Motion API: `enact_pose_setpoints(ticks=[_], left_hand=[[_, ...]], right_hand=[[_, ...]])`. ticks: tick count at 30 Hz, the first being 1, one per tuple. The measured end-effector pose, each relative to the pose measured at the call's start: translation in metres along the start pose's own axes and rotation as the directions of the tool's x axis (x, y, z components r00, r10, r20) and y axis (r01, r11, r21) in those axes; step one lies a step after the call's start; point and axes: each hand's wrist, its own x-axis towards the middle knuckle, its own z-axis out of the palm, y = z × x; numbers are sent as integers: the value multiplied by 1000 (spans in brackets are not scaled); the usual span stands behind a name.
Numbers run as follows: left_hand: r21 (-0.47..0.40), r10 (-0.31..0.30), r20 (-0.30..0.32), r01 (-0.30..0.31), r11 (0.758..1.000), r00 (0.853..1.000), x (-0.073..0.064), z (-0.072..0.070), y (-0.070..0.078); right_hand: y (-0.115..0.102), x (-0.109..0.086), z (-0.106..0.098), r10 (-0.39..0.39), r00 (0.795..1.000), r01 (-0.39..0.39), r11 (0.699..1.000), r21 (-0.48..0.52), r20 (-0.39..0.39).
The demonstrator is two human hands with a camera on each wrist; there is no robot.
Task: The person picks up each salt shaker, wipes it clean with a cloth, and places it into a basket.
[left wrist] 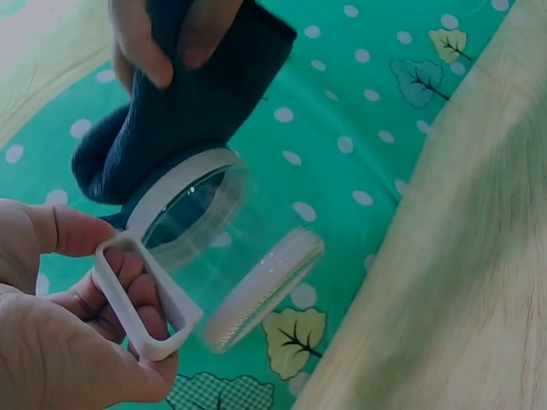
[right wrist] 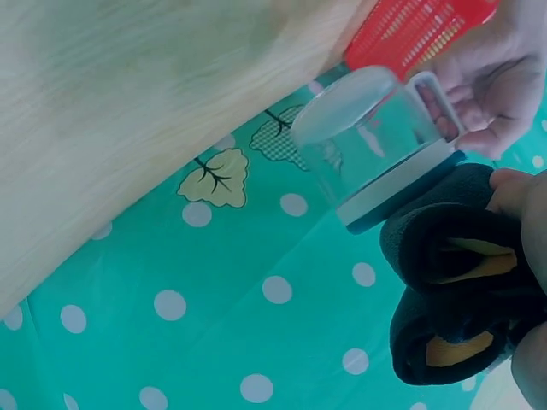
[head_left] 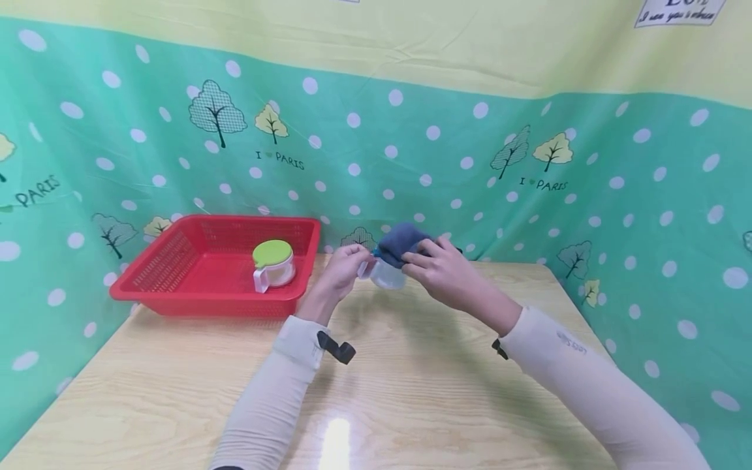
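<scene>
My left hand grips the white handle of a clear seasoning jar, with the thumb and fingers around the loop. The jar is held up over the far part of the table, tilted in both wrist views. Its blue lid is mostly covered by a folded dark blue cloth. From the right, my right hand holds the bunched cloth against the lid. In the right wrist view, the folds of the cloth hang in loops beneath the fingers.
At the back left of the wooden table is a red plastic basket. Inside it stands another jar with a green lid and white handle. A green and yellow patterned curtain surrounds the table.
</scene>
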Motion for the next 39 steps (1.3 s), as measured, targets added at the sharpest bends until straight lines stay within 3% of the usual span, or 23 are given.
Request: enact_pose_setpoints(ticks=[5, 12, 16, 28, 34, 39], left_hand=[[2, 14, -11, -14, 1000, 1000, 0, -2, -3], [1, 53, 116, -54, 999, 992, -2, 0, -2], [3, 60, 143, -61, 998, 988, -3, 2, -1], [-16, 28, 116, -26, 1000, 993, 1, -2, -3], [-40, 32, 97, -28, 999, 995, 3, -5, -6], [-42, 38, 119, -33, 999, 992, 4, -4, -8]], right_hand=[[-7, -2, -3, -16, 1000, 16, 1000, -2, -25], [-2, 4, 4, 37, 999, -37, 999, 3, -29], [8, 3, 12, 88, 996, -88, 996, 19, 2], [28, -16, 18, 203, 977, -209, 974, 86, 67], [20, -20, 11, 163, 987, -163, 977, 139, 11], [11, -12, 2, 127, 992, -124, 979, 164, -5]])
